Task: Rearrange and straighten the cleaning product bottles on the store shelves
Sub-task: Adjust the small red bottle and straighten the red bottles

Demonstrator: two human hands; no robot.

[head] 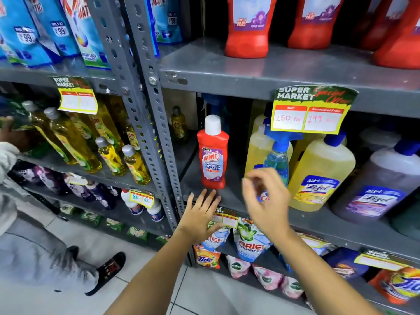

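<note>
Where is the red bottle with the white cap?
The red bottle stands upright on the middle shelf, just right of the grey post. It is left of the blue spray bottle, with the left hand just below it.

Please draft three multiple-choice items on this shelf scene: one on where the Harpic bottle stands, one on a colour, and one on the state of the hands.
1. Where does the red Harpic bottle stand?
A. On the floor
B. On the middle shelf, left of the yellow Lizol bottle
C. On the top shelf

2. What colour is the Harpic bottle's cap?
A. White
B. Blue
C. Green

3. What are the hands doing?
A. Both clasp the Harpic bottle
B. The left hand is open and empty just below the Harpic bottle, the right hand is blurred and holds nothing clearly seen
C. The right hand holds a price tag

Answers: 1 B, it stands alone near the grey upright post; 2 A, the cap above the red body is white; 3 B, the left fingers are spread and off the bottle.
</note>
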